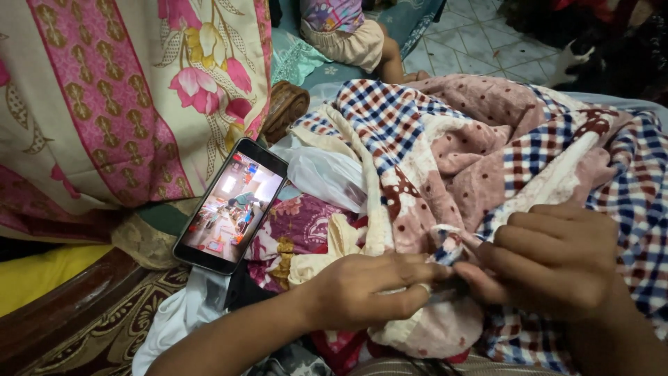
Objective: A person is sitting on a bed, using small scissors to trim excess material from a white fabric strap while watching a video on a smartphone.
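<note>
Two hands meet on one patchwork cloth (445,153), my landmark for this entry. I see the left hand (369,289) at its near edge, fingers (410,271) curled and pinched on a small bunched fold of the checked fabric. The right hand (550,261) sits just beside it, touching, fingers closed on the same fold. Left of the cloth a phone (231,206) leans with its screen lit. Between phone and cloth lies a clear plastic bag (323,174); I cannot tell its contents. Beyond the phone hangs a floral pink sheet (125,90).
</note>
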